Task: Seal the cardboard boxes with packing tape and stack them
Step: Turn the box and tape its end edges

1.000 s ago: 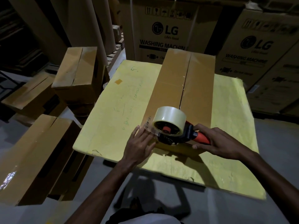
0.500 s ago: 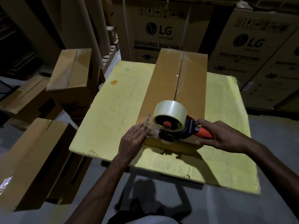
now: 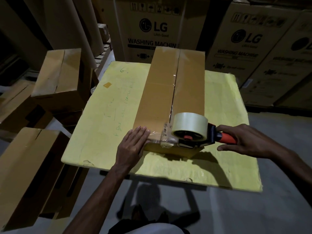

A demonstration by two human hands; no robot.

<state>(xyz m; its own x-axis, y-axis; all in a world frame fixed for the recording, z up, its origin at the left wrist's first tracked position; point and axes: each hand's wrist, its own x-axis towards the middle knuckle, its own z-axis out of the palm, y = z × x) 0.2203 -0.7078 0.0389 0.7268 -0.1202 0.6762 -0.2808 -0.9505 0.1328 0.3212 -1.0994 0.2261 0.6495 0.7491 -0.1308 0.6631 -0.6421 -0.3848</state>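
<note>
A long brown cardboard box [image 3: 160, 92] lies on the yellow table [image 3: 104, 115], its two top flaps meeting at a centre seam with clear tape along it. A tape dispenser [image 3: 190, 130] with a clear roll and an orange handle sits at the box's near edge. My right hand [image 3: 243, 141] grips the orange handle. My left hand [image 3: 133, 146] lies flat with straight fingers on the near left corner of the box, pressing down a strip of tape that runs across to the dispenser.
Closed brown boxes stand to the left: one [image 3: 57, 73] beside the table, another [image 3: 25, 174] low and near. Large LG washing machine cartons [image 3: 152, 31] line the back wall behind the table. Grey floor [image 3: 253, 213] lies below the table's near edge.
The dispenser and my right hand have shifted right along the box's near edge, paying out tape. My left hand has flattened onto the box corner over the tape end.
</note>
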